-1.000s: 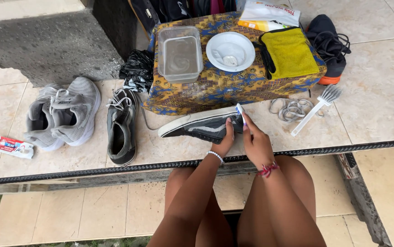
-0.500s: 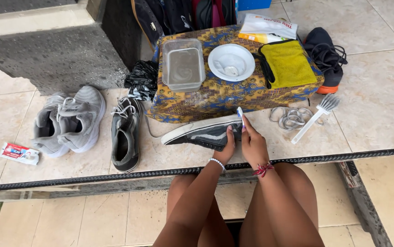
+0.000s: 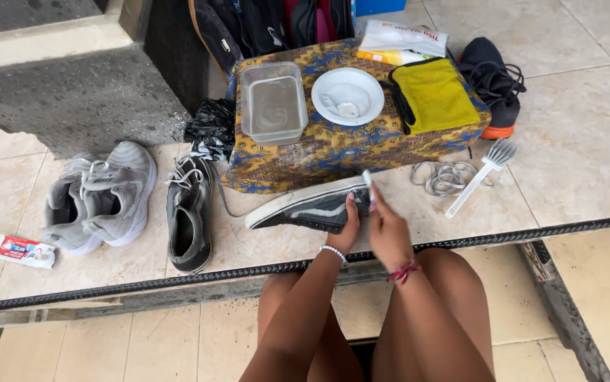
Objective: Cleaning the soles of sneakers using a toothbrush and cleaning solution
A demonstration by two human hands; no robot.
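Head view looking down at a tiled step. Packages first: a small red and white tube (image 3: pixel 24 251) lies flat at the far left, beside a pair of grey sneakers (image 3: pixel 100 198). Up top, a white and yellow packet (image 3: pixel 400 42) sits at the back edge of a patterned cloth-covered box (image 3: pixel 333 152), just behind a yellow cloth (image 3: pixel 436 95). Also on the box are a clear tub (image 3: pixel 272 102) and a white bowl (image 3: pixel 347 95).

Left hand (image 3: pixel 347 230) is curled round the heel of a black shoe (image 3: pixel 308 209) lying on its side in front of the box. Right hand (image 3: pixel 386 230) pinches a small white brush (image 3: pixel 368 180) against that heel, fingers closed. White scrub brush (image 3: pixel 478 177) lies off right.
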